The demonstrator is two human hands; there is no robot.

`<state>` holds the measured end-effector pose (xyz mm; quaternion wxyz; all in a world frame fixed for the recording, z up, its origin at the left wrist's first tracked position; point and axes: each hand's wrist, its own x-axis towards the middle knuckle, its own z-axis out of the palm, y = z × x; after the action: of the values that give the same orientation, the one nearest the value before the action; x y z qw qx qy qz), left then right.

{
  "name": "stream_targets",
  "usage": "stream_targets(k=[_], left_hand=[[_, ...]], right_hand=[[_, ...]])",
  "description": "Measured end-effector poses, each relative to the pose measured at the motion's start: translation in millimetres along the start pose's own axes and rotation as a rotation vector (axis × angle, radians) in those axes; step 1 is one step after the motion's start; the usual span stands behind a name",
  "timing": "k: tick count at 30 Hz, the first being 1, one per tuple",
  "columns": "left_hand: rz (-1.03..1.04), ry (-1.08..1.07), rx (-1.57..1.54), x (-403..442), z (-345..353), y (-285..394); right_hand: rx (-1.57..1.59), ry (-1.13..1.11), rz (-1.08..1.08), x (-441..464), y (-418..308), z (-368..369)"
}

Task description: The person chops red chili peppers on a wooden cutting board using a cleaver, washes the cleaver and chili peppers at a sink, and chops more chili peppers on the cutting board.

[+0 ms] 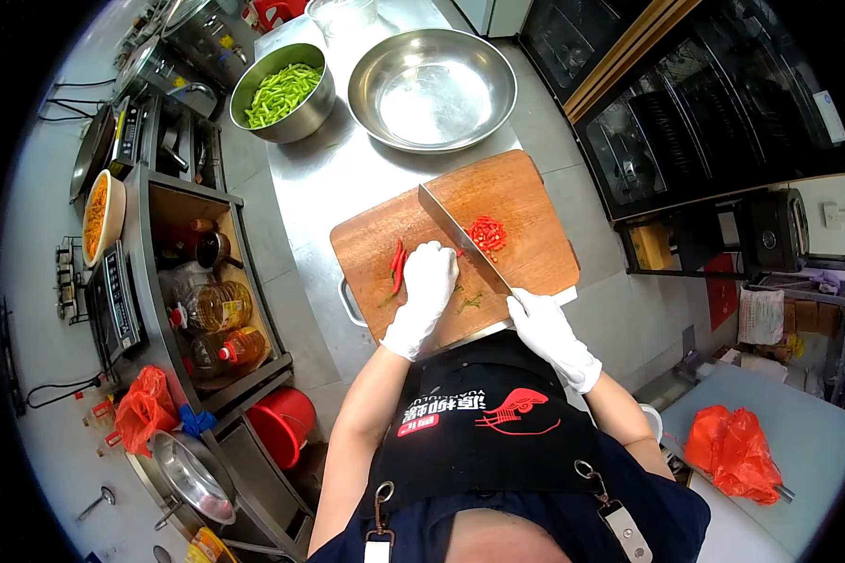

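Note:
A wooden cutting board [526,202] lies on the metal table. My right hand [546,330], in a white glove, is closed round the handle of a large knife [460,235], whose blade stands across the board. Chopped red chili [487,235] lies just right of the blade. On the left of the blade my gloved left hand [429,277] rests with curled fingers; a bit of red chili shows between its fingertips and the blade. Whole red chilies [397,268] lie beside this hand on its left. Green stems [469,301] are below the blade.
Beyond the board on the metal table [300,202] stand a bowl of cut green vegetables [284,96] and a wide steel basin [432,91]. Shelves with oil bottles [221,305] and a red bucket [280,427] are at left. A red plastic bag [732,452] lies at lower right.

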<state>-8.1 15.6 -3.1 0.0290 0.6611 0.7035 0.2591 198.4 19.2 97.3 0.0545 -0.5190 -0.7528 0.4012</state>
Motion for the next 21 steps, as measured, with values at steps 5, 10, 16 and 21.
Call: stream_targets(k=[5, 10, 16, 21], left_hand=[[0.004, -0.023, 0.001, 1, -1, 0], [0.017, -0.038, 0.019, 2, -2, -1], [0.041, -0.014, 0.014, 0, -5, 2], [-0.022, 0.030, -0.084, -5, -9, 3]], right_hand=[[-0.009, -0.009, -0.007, 0, -2, -1], [-0.084, 0.044, -0.084, 0, 8, 14], [-0.106, -0.024, -0.015, 7, 6, 16], [0.050, 0.017, -0.027, 8, 18, 8]])
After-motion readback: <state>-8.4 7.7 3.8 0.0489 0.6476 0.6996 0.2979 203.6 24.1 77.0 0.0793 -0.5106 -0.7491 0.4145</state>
